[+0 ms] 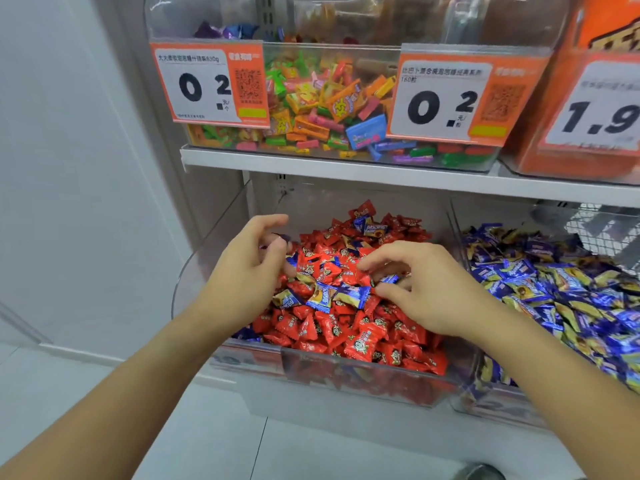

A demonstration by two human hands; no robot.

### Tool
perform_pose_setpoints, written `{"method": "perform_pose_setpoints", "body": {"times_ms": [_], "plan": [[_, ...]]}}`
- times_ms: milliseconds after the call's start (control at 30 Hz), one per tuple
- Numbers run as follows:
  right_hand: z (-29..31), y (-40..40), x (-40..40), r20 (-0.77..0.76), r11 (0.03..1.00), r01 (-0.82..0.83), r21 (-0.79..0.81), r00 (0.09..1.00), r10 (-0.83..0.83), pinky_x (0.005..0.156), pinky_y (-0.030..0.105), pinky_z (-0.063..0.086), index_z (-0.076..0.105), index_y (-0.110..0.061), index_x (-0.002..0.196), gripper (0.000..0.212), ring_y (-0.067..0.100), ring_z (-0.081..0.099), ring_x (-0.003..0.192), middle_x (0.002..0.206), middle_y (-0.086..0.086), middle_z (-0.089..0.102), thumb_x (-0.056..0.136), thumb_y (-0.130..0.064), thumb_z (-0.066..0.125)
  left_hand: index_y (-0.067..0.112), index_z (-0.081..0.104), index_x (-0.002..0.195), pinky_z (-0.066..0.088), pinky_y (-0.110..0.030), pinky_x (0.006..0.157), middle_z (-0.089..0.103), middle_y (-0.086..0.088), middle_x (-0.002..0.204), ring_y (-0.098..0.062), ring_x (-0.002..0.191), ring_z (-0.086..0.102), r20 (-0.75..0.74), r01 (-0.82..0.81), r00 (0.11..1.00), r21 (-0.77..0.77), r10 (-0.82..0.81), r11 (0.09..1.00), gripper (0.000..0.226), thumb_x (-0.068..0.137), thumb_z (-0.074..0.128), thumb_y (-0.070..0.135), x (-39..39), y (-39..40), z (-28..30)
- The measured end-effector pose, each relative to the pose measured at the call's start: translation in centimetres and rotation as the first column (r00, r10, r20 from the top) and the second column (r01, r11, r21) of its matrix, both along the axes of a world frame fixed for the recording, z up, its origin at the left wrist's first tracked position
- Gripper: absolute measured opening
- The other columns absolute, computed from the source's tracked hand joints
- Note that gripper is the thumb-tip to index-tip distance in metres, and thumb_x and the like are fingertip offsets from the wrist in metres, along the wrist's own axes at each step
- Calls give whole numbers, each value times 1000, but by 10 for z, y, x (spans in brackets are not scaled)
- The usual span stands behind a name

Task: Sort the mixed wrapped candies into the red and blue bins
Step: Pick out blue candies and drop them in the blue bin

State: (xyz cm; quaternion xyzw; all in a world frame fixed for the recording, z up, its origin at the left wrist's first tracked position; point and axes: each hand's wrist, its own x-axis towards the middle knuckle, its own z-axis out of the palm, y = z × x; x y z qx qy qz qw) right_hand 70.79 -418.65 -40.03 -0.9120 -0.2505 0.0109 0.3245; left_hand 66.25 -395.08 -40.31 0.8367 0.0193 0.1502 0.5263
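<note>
Grip, right hand (426, 289) — fingers curled down over the heap, thumb and forefinger closing toward a blue wrapped candy (388, 279); whether the pinch has actually closed on it we cannot tell.

Grip, left hand (247, 268) — fingers bent, with a small dark-blue scrap showing at the fingertips (277, 242); we read it as a blue candy pinched there, though blur leaves this uncertain.

Item, blue strays (322, 296) — a small cluster of blue-and-gold pieces lying on top of the red candies (360, 337), between the two hands; a few more sit near the back of the heap (367, 229).

Container, red bin (194, 268) — clear plastic, on the lower shelf, nearly filled with red pieces. Just beside it on the right, the blue bin (554, 282), heaped with blue wrappers.

Handling, as we judge it: each piece is light and small, with a firm core and a crinkly, slick film wrapper ending in crimped ears. We would take hold across the body between thumb and forefinger, or by one ear where neighbours crowd it. The pile is loose, so pieces will slide and bury one another when disturbed — a shallow pick from the top suits better than digging. Little risk of breakage; the likelier fault is lifting a red piece along with a blue one.

Above, the upper shelf (346, 168) carries a bin of mixed bright sweets (329, 109) with orange price tags (207, 84).
</note>
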Motion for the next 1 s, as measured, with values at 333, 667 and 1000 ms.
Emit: {"method": "perform_pose_setpoints", "body": {"times_ms": [333,667,1000], "plan": [[7,-5,7,66,959,120,258,988,-141,73,20,59,71,-26,109,32,-1,71,84,94,-10,74,90,-1,69,32,44,128,43,-24,61,33,9,100,-10,65,51,-94,217,976,500,-196,838,42,89,60,28,-2,-41,-8],[14,2,7,-422,750,396,530,890,-171,59,25,55,72,-11,97,25,11,60,60,89,4,65,100,1,51,30,58,88,33,-15,58,51,6,80,-1,60,45,-9,109,994,362,-113,926,20,86,67,48,7,-20,4],[2,59,7,81,998,57,36,995,-60,67,18,43,69,-29,102,22,3,56,76,85,-9,60,85,-42,73,34,49,109,36,-25,46,51,-3,58,-10,42,37,-252,128,967,343,-40,931,24,95,52,15,-7,27,5]]}}
